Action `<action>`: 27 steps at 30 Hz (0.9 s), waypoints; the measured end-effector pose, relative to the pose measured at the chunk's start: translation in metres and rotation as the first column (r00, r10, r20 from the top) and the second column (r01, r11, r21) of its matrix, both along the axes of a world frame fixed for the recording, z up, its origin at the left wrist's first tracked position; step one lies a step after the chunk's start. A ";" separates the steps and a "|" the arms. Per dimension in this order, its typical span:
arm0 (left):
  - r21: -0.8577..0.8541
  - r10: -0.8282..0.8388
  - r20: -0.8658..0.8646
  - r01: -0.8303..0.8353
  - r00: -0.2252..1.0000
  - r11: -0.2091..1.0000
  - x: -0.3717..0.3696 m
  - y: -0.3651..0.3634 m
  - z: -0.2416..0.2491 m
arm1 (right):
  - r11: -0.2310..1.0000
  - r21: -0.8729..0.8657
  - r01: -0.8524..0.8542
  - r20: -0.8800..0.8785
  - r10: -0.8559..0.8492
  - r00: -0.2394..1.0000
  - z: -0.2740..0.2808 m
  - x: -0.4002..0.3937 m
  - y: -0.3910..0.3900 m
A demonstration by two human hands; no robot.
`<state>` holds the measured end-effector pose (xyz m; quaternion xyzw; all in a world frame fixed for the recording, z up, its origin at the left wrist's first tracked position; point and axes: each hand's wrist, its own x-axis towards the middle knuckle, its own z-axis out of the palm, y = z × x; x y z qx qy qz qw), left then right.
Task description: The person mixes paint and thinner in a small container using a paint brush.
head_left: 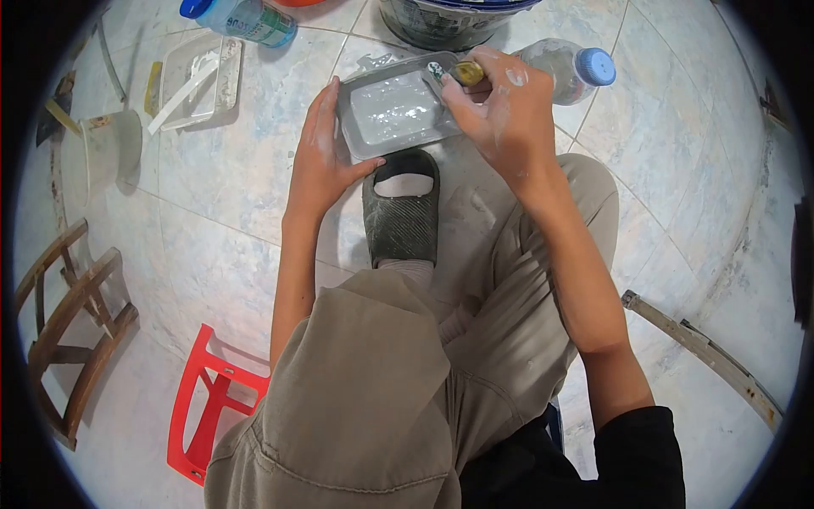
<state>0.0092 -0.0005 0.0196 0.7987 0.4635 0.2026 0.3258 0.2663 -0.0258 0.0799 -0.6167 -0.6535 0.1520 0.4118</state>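
Note:
A shallow grey plastic tray [343, 121] stands on the floor in front of my foot, with wet grey liquid, like paint or thin plaster, in it. My left hand [320, 161] grips its left side, fingers along the wall and thumb at the near corner. Over the tray's right end, my right hand [511, 114] is closed round a small tool with a yellow handle [468, 74]. The tool's working end is largely hidden by the fingers. Pale smears mark both hands.
A dark slipper [402, 216] is close to the tray. Around it stand a blue-capped bottle [564, 72], a bucket [441, 25], a blue bottle [250, 21] and a white tray [227, 81] with a white strip [182, 97]. A red plastic stool [191, 416] and wooden frame [80, 322] lie left.

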 end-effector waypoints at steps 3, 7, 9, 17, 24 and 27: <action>-0.011 0.014 -0.008 -0.014 1.000 1.000 0.000 -0.001 -0.001 | 0.997 -0.074 0.022 -0.053 -0.026 0.998 0.001 -0.002 0.000; 0.011 0.018 -0.018 -0.018 1.000 1.000 -0.001 -0.001 -0.002 | 0.993 -0.119 -0.001 -0.082 -0.008 0.997 0.002 -0.005 -0.001; 0.011 0.016 -0.012 -0.016 1.000 1.000 -0.001 -0.001 -0.002 | 0.994 -0.105 -0.008 -0.090 -0.002 0.996 -0.002 -0.008 -0.001; 0.022 0.022 -0.014 -0.022 1.000 1.000 -0.002 0.000 -0.005 | 0.984 -0.178 0.008 -0.128 -0.031 0.991 -0.006 -0.008 0.001; 0.048 0.019 -0.025 -0.018 1.000 0.999 -0.004 -0.001 -0.010 | 0.981 -0.194 0.007 -0.159 -0.038 0.986 -0.005 -0.011 0.001; 0.053 0.020 -0.026 -0.018 0.999 0.998 -0.003 -0.002 -0.010 | 0.982 -0.189 0.001 -0.167 -0.033 0.985 -0.006 -0.012 0.002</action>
